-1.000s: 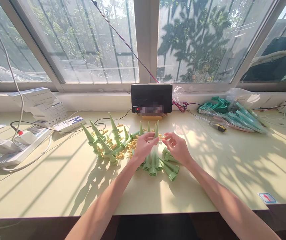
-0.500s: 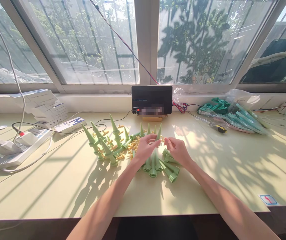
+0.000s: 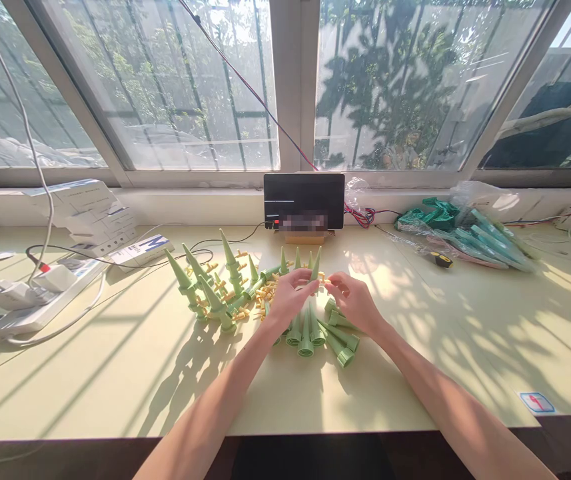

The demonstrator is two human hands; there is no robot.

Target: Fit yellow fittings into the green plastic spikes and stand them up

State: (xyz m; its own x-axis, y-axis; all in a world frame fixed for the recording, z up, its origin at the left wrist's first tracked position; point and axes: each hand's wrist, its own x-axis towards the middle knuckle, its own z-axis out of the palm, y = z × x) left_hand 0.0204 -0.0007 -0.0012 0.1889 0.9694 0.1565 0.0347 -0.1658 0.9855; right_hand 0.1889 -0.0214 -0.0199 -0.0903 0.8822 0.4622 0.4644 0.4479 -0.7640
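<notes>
My left hand is closed round a green cone spike, tip pointing up and away. My right hand pinches a small yellow valve piece against that spike's side. Just below the hands, several plain green cones lie in a fan on the pale yellow table. To the left, several assembled green spikes with yellow valves lie in a group. Loose yellow valve pieces are scattered between them and my left hand.
A dark screen on a stand sits at the back by the window. A power strip with cables and paper boxes are at the left. Clear bags of teal spikes lie at the back right. A small label is near the front edge.
My hands have come together: the right hand moved left and brought the yellow piece up to the spike in my left hand. The spike tilted slightly to the right.
</notes>
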